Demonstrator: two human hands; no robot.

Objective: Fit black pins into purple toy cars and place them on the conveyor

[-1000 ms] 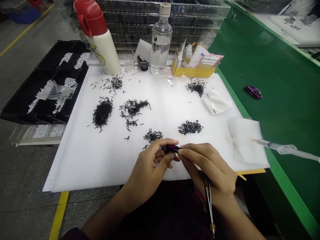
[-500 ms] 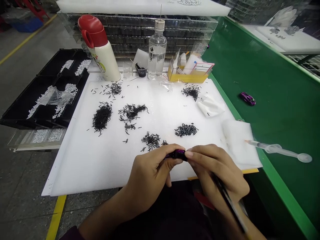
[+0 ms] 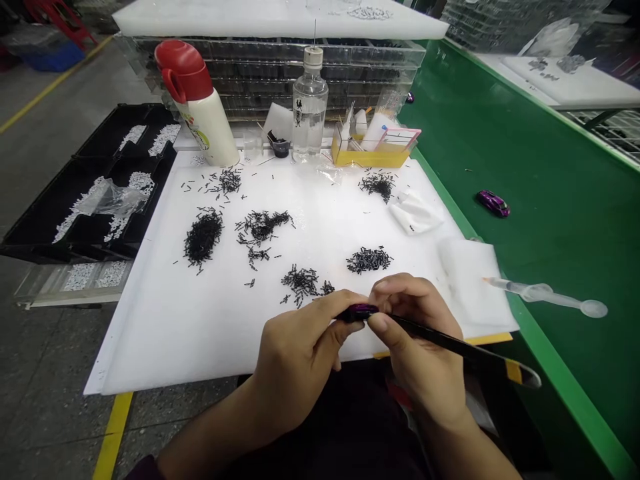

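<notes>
My left hand (image 3: 297,363) pinches a small purple toy car (image 3: 357,312) between fingers and thumb, and much of the car is hidden by my fingers. My right hand (image 3: 420,340) grips black tweezers (image 3: 450,343) with a yellow band near their far end, their tips at the car. Both hands are just above the near edge of a white foam board (image 3: 165,347). Several piles of small black pins (image 3: 369,261) lie on the board, the closest (image 3: 300,281) just beyond my left fingers. A second purple toy car (image 3: 493,203) rests on the green bench.
To the right are a white pad (image 3: 467,280) and a syringe (image 3: 545,297) on the green bench (image 3: 565,167). Behind the board stand a red-capped flask (image 3: 197,110), a clear bottle (image 3: 310,113) and a yellow holder (image 3: 373,157). A black tray (image 3: 95,200) of white parts sits left.
The tweezers have swung from pointing down and toward me to lying out to the right, with their tips at the car. My right hand has risen slightly, and the whole view has shifted a little.
</notes>
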